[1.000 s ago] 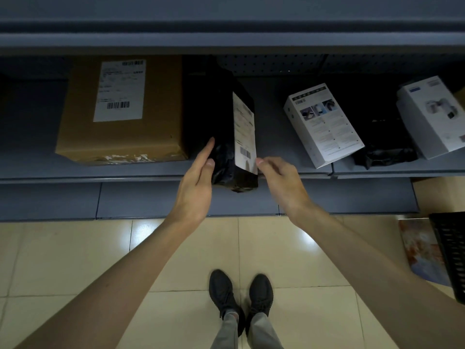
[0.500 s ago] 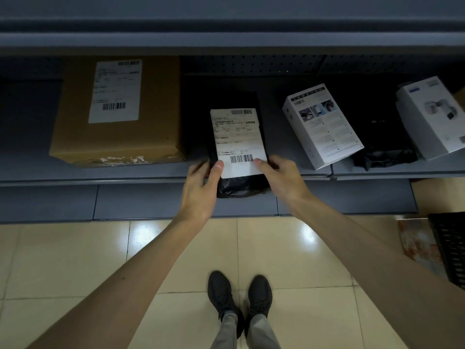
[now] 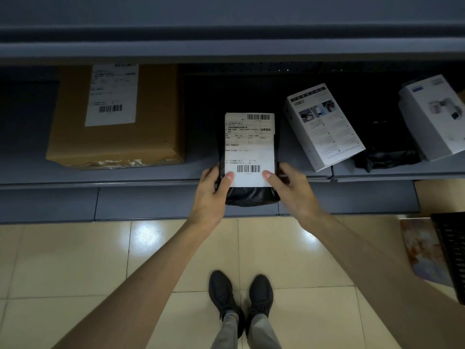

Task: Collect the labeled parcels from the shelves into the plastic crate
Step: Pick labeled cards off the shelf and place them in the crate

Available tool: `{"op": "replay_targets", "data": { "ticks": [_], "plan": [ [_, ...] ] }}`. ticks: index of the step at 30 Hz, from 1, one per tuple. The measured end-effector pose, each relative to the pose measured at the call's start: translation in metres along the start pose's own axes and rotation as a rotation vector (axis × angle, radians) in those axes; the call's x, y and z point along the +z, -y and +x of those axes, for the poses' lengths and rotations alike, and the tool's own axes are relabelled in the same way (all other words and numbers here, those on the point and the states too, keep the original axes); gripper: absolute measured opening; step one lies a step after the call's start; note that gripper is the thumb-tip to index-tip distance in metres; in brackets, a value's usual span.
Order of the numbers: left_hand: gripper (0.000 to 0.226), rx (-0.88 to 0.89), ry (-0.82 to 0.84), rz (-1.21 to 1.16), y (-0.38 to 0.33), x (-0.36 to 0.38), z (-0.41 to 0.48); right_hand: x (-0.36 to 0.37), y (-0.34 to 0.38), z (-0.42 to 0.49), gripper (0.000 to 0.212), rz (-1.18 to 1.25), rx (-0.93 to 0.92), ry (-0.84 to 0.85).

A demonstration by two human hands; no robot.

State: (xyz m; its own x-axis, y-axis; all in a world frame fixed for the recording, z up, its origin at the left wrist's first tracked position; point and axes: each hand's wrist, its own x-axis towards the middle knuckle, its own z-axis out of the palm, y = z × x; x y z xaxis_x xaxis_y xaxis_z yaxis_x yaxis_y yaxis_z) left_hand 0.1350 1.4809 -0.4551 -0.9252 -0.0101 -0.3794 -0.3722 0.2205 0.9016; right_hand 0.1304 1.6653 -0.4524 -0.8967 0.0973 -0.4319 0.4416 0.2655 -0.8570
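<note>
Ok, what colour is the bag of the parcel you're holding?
Black plastic bag, white label; clearest in the head view.

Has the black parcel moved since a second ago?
Yes. The black parcel has turned label-up and come forward over the shelf edge, away from the cardboard box.

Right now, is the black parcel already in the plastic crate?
No: the left hand and right hand grip the black parcel at the shelf edge, while the plastic crate stands apart on the floor.
</note>
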Motion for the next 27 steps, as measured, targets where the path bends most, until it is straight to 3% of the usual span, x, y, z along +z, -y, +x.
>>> {"op": "replay_targets", "data": {
  "ticks": [9,17,27],
  "plan": [
    [0.036,0.064,0.02,-0.091,0.01,0.003,-0.015,-0.005,-0.012,-0.012,0.018,0.081,-0.091,0.049],
    [0.041,0.061,0.019,-0.171,0.015,0.005,-0.027,-0.006,-0.022,-0.02,0.038,0.076,-0.159,0.094],
    [0.04,0.065,0.02,-0.18,0.015,0.005,-0.027,-0.007,-0.024,-0.019,0.043,0.054,-0.16,0.089]
  ]
}}
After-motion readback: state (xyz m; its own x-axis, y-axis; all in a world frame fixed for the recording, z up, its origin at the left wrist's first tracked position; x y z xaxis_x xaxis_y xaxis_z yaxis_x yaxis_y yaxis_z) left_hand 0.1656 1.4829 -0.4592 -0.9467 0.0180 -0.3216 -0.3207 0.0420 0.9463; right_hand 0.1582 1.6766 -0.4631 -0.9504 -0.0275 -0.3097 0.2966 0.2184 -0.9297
